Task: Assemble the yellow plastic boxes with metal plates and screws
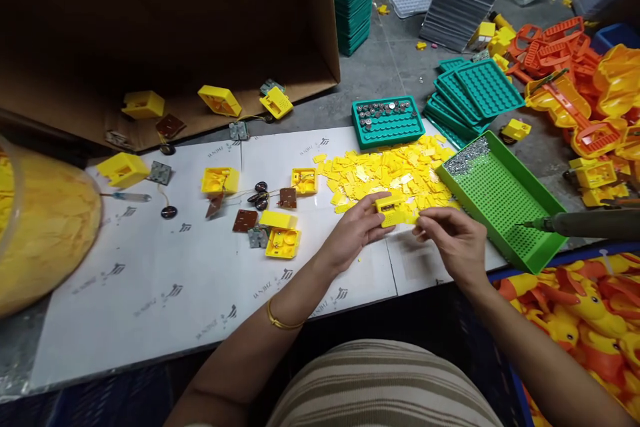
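Two bare hands meet above the white tabletop (165, 310), a striped shirt (383, 387) at the near edge. The left hand (350, 235), below it a forearm with a gold bracelet (275, 322), is partly curled, thumb and fingers clasping a small yellow case (391, 211) just short of the loose pile. The right hand (457, 243) is nearly closed, its thumb and fingertips pinching a flat yellow piece (412, 219) at the case's right end; whether the two touch cannot be told.

Good work here likely calls for a steady left grip with fingers clear of the case's dark opening, and the piece held by its edge, kept square and eased rather than forced; thin plastic could slip or bend.

To the right, a driver tool (580, 224) points over a green tray (543, 257) with small metal bits (467, 157) in one end. To the left lie open cases (283, 243), brown boards (245, 220) and black discs (261, 201). Beyond the hands spreads the pile of yellow pieces (385, 173), then a teal tray (391, 139) of small round parts. Farther back stand a cardboard box (320, 13) and stacked trays (354, 23).
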Motion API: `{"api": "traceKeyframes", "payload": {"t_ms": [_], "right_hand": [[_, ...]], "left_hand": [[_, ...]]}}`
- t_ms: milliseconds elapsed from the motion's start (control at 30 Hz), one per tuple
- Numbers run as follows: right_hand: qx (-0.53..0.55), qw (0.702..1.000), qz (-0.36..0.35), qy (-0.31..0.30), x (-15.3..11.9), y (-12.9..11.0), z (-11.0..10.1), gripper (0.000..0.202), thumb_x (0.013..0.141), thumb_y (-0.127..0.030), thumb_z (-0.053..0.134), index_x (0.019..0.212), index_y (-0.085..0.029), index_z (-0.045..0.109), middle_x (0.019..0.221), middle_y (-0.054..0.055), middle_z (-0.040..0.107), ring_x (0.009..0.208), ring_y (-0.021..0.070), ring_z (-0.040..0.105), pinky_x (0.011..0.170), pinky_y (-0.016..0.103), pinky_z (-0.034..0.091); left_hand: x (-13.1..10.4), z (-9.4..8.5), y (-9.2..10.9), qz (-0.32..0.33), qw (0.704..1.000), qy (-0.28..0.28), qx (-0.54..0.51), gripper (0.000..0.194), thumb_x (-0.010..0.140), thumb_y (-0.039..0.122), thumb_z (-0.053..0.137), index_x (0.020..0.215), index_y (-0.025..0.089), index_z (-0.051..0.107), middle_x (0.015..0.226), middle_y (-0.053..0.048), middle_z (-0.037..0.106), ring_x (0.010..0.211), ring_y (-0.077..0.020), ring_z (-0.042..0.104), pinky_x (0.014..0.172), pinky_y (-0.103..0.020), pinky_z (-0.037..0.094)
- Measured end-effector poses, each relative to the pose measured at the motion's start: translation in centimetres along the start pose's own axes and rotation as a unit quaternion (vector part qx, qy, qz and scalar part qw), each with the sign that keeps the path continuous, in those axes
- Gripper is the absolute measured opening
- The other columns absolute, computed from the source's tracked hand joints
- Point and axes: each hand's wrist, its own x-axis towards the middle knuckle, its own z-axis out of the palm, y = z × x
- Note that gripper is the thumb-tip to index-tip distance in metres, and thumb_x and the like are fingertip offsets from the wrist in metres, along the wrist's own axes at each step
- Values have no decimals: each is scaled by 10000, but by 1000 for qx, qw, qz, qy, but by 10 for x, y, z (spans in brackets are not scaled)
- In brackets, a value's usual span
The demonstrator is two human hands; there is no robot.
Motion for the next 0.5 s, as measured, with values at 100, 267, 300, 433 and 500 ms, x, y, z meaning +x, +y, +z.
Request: {"api": "traceKeyframes", "payload": {"t_ms": [100, 267, 300, 433, 500], "right_hand": [[41, 999, 26, 15, 13, -4, 20, 151, 741, -323, 725, 782, -180, 697, 694, 11, 686, 573, 138, 646, 513, 254, 563], [-39, 999, 11, -7, 15, -1, 27, 144, 778, -320, 681, 806, -179, 698, 738, 23, 698, 638, 141, 648, 559, 251, 542], [-47, 999, 9, -14, 15, 0, 27, 143, 782, -320, 676, 805, -181, 699, 739, 24, 698, 647, 143, 648, 567, 253, 540], [-64, 997, -8, -44, 18, 1, 26, 128, 799, -309, 660, 795, -187, 698, 741, 22, 699, 642, 141, 641, 599, 264, 534], [-96, 993, -43, -60, 21, 1, 26, 119, 818, -295, 647, 801, -189, 697, 750, 19, 699, 622, 126, 623, 605, 258, 520]], "left_hand": [[-1, 2, -4, -5, 1000, -9, -7, 342, 788, 112, 595, 1116, 210, 603, 1169, -65, 634, 1038, -180, 629, 1000, -389, 464], [-1, 3, -5, 3, 1000, 7, -23, 314, 787, 100, 589, 1086, 196, 609, 1130, -56, 630, 1030, -160, 621, 973, -358, 489], [-1, 3, -4, 2, 1000, 8, -25, 303, 796, 109, 584, 1086, 191, 610, 1134, -60, 628, 1023, -159, 621, 957, -353, 500], [1, 1, -5, 6, 1000, 8, -25, 266, 834, 196, 582, 1097, 174, 615, 1121, -77, 635, 1002, -172, 626, 933, -377, 514], [1, 1, -7, 18, 1000, 14, -4, 267, 824, 227, 616, 1084, 167, 619, 1086, -77, 644, 986, -179, 630, 938, -402, 510]]}}
